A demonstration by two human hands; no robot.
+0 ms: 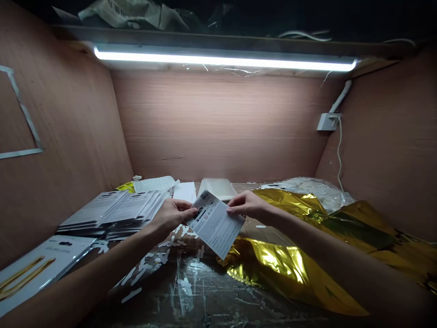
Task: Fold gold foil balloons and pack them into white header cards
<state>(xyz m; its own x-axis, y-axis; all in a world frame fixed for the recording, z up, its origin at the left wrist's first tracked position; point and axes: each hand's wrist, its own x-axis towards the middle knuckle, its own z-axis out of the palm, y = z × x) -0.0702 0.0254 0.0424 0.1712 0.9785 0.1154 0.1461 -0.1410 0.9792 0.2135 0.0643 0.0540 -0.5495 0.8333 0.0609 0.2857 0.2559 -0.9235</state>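
Both hands grip one printed cardboard card (216, 223), tilted above the table, with small text and a barcode facing me. My left hand (174, 213) pinches its left edge between thumb and fingers. Across from it, my right hand (247, 205) pinches the upper right edge. Under and right of the card lies a shiny gold foil balloon (273, 262), spread flat and creased. Small white paper cut-outs (184, 284) are scattered on the table below my left hand. Stacks of similar printed cards (128, 207) stand left of that hand.
A clear package with a gold outline shape (44, 259) lies at the front left. More gold foil (362, 223) and clear plastic bags (314, 189) cover the right side. Wooden walls (218, 127) enclose the table (153, 310). A lit tube (225, 59) hangs above; a socket box (328, 121) is at right.
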